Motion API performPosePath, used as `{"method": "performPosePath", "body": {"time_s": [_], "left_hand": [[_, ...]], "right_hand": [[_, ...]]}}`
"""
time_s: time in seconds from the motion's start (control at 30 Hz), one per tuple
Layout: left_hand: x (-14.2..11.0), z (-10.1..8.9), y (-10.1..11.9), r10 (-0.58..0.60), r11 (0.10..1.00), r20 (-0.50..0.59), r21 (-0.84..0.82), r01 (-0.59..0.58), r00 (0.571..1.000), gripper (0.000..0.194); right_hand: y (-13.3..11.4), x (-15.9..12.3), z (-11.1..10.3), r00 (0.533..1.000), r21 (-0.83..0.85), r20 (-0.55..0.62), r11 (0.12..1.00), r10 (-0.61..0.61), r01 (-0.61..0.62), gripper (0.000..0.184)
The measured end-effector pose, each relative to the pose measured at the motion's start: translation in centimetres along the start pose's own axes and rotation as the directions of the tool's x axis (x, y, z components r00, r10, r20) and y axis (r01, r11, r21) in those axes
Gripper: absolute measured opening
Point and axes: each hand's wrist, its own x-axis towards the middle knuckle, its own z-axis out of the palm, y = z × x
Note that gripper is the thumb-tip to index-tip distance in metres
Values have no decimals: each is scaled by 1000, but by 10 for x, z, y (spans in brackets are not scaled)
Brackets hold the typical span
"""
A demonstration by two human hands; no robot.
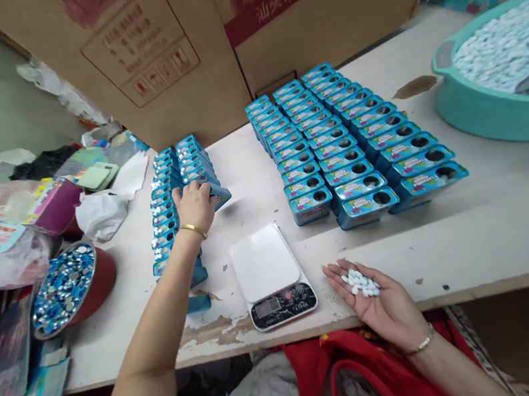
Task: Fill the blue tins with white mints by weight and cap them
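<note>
My left hand (194, 204) is closed around a small blue tin (221, 196), tilted beside the left-hand rows of tins (164, 226). Those rows have shiny silver caps on many of their lids. My right hand (388, 312) is turned palm up near the table's front edge, fingers loosely extended, cupping a small heap of pale blue-white pellets like candies (361, 283). Between my hands lies a white digital scale (265, 262) with nothing on its plate; its display digits are too small to read. Right of it stand three rows of blue tins (342, 158) with dark round holes in their lids.
A turquoise basin (499, 115) full of the same pellets stands at the right. At the left, a red bowl (100, 279) holds silver and blue caps, with plastic bags (102, 215) behind it. Large cardboard boxes (206, 93) wall off the back of the table.
</note>
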Motion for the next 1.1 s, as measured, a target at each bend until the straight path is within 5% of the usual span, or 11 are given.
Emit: {"method": "performPosePath", "body": {"time_s": [0.17, 0.33, 0.53, 0.7, 0.87, 1.1], "left_hand": [[-71, -42, 39, 292, 956, 155, -46, -288, 944, 17], [-103, -41, 67, 380, 925, 214, -83, -371, 900, 14], [-132, -53, 82, 357, 899, -48, -255, -357, 933, 28], [-181, -30, 135, 589, 676, 32, -566, -471, 808, 27], [-200, 4, 174, 516, 721, 61, -569, -395, 855, 21], [-205, 18, 183, 431, 746, 34, -575, -335, 902, 17]], "right_hand": [[-1, -2, -3, 1000, -22, 22, 1000, -12, 12, 23], [3, -12, -9, 998, -56, 62, 998, -25, 28, 23], [9, -29, -13, 993, -75, 114, 997, 10, -2, 27], [18, -35, -10, 986, -81, 160, 996, 47, -35, 35], [23, -33, -15, 988, -110, 143, 993, 57, -42, 36], [28, -30, -20, 989, -126, 136, 991, 52, -35, 34]]}}
